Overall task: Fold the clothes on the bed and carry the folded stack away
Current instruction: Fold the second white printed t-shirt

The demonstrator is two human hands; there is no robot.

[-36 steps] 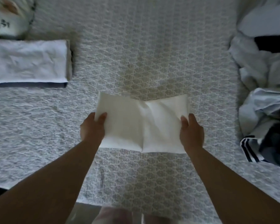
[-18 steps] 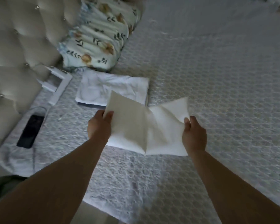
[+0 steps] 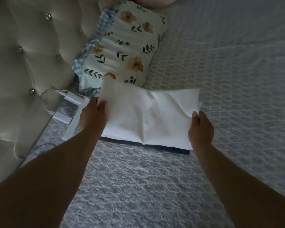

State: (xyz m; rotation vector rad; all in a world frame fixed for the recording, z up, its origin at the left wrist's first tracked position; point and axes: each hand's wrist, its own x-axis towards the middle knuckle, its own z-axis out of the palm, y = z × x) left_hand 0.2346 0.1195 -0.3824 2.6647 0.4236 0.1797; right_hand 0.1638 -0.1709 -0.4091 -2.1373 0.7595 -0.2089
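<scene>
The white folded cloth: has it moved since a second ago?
Yes. The white folded cloth, held by the left hand and right hand, went from mid-bed toward the floral pillow, now over the folded stack.

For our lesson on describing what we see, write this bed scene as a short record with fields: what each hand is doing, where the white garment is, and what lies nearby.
left hand: left hand pinches the left edge of the folded white garment
right hand: right hand pinches its right edge
garment: over a folded stack; only the stack's dark bottom edge shows
contact with stack: cannot tell
beyond garment: floral pillow
left side: white chargers, tufted headboard
surface: textured bedspread
</scene>
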